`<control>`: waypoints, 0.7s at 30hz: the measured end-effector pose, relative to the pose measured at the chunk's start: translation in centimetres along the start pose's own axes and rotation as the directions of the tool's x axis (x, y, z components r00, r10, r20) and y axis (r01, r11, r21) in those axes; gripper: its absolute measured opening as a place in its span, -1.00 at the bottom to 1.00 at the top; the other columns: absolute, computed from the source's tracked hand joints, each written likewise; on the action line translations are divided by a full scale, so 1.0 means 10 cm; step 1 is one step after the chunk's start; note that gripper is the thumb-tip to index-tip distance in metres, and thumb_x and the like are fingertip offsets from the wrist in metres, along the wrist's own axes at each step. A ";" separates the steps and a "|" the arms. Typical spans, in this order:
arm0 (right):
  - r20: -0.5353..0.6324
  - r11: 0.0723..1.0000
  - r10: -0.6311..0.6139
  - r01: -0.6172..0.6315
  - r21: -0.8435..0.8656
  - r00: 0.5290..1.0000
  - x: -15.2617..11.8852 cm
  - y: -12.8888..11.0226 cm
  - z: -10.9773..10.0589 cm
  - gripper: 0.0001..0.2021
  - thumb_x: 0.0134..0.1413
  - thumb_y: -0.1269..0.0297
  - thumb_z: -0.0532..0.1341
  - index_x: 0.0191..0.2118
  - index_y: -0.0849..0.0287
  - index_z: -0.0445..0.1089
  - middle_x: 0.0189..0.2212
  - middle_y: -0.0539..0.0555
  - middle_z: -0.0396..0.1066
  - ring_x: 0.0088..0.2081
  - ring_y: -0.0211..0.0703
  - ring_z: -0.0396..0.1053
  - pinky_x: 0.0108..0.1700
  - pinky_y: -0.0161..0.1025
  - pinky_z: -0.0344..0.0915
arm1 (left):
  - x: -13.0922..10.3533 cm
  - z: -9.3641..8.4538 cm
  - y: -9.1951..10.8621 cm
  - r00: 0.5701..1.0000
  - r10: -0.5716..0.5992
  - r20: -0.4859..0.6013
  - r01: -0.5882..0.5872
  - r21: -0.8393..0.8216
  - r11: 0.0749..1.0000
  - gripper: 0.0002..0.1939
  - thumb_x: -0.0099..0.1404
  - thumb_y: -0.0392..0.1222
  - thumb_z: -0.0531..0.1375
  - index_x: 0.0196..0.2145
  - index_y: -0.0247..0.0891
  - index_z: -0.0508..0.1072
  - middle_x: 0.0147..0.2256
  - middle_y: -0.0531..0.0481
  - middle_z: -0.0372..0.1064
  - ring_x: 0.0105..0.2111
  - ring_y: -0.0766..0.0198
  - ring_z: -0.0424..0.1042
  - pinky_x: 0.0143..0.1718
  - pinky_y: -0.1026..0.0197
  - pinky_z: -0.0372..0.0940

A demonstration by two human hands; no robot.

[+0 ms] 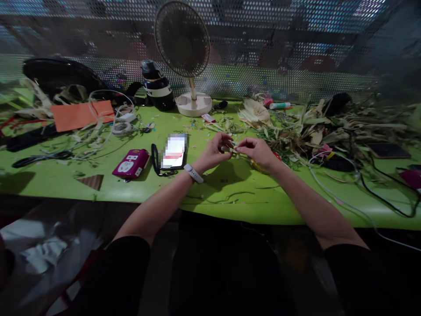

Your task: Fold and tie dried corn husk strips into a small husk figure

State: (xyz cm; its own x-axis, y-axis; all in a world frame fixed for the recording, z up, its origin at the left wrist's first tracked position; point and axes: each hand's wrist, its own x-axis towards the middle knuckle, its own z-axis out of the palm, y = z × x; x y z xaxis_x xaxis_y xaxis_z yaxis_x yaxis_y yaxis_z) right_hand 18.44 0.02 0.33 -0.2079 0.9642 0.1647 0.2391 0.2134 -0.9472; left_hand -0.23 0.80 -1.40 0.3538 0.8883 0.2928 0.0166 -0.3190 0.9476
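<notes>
Above the green table [210, 193], my left hand [217, 151] has its fingers curled round one end of a small pale plant piece [234, 152]. My right hand [258, 152] pinches the same piece from the other side, its thumb and forefinger together. The two hands nearly touch at the fingertips. Fine detail of the piece is too small to tell. A yellow and red object [259, 166] lies partly hidden beneath my right hand. To the left of my left hand lies a phone [174, 151] with a lit screen.
A fan [194, 104] and a black bottle [161, 92] stand at the back. A purple pouch [130, 164] and orange sheet [77, 116] lie left. Dried husks [255, 113], leafy stems [283, 138] and a white cable [345, 206] spread over the right side.
</notes>
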 end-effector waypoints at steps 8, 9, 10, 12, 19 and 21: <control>0.010 0.928 0.242 -0.235 0.289 0.970 -0.02 -0.05 0.10 -0.70 -0.29 0.14 0.43 -0.44 0.17 0.38 -0.60 -0.08 0.38 -0.69 -0.39 0.22 -0.68 -0.38 -0.12 | -0.01 -0.01 0.09 0.982 -0.167 0.086 0.183 -0.229 0.956 -0.65 0.00 -0.33 0.31 -0.19 -0.25 0.42 -0.35 0.05 0.43 -0.36 0.37 0.38 -0.28 0.27 0.26; 0.009 0.928 0.229 -0.221 0.300 0.973 -0.02 -0.05 0.10 -0.70 -0.29 0.14 0.43 -0.44 0.17 0.38 -0.60 -0.09 0.38 -0.69 -0.41 0.18 -0.67 -0.38 -0.11 | -0.01 -0.01 0.09 0.979 -0.191 0.066 0.201 -0.245 0.948 -0.71 0.04 -0.30 0.30 -0.22 -0.25 0.44 -0.36 0.06 0.43 -0.38 0.39 0.36 -0.33 0.29 0.23; 0.006 0.927 0.215 -0.206 0.315 0.977 -0.03 -0.04 0.11 -0.69 -0.29 0.14 0.44 -0.43 0.16 0.39 -0.60 -0.11 0.37 -0.69 -0.43 0.14 -0.66 -0.38 -0.09 | -0.01 -0.01 0.10 0.975 -0.218 0.039 0.220 -0.258 0.941 -0.77 0.07 -0.27 0.30 -0.26 -0.24 0.45 -0.37 0.07 0.43 -0.41 0.41 0.34 -0.38 0.31 0.19; -0.002 0.921 0.197 -0.184 0.345 0.980 -0.02 -0.03 0.11 -0.68 -0.31 0.14 0.46 -0.43 0.15 0.39 -0.59 -0.13 0.36 -0.67 -0.46 0.08 -0.64 -0.38 -0.08 | -0.01 0.00 0.10 0.961 -0.277 0.001 0.267 -0.275 0.924 -0.85 0.12 -0.19 0.32 -0.34 -0.24 0.48 -0.39 0.07 0.44 -0.46 0.44 0.30 -0.46 0.32 0.12; -0.006 0.891 0.238 -0.216 0.400 0.971 0.01 0.04 0.11 -0.60 -0.42 0.10 0.52 -0.44 0.14 0.40 -0.57 -0.13 0.34 -0.61 -0.42 0.10 -0.60 -0.36 -0.01 | -0.01 -0.01 0.05 0.906 -0.379 0.188 0.422 -0.324 0.847 -0.72 -0.07 -0.09 0.50 -0.41 -0.25 0.61 -0.38 0.00 0.53 -0.40 0.39 0.41 -0.43 0.33 0.22; 0.001 0.897 0.229 -0.212 0.388 0.973 0.01 0.05 0.12 -0.58 -0.45 0.08 0.53 -0.46 0.15 0.39 -0.58 -0.13 0.33 -0.60 -0.41 0.14 -0.59 -0.36 0.04 | -0.02 0.00 0.02 0.884 -0.401 0.240 0.462 -0.324 0.825 -0.69 -0.14 -0.09 0.53 -0.45 -0.26 0.61 -0.42 0.00 0.52 -0.43 0.41 0.41 -0.43 0.34 0.24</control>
State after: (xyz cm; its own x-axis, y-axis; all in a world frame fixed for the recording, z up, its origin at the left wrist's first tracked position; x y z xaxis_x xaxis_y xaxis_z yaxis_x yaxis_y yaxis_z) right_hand 17.44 0.04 -0.46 -0.1488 0.9872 -0.0572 -0.1097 -0.0740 -0.9912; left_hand -0.25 0.58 -1.24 0.5305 0.8340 -0.1515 -0.1261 0.2544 0.9589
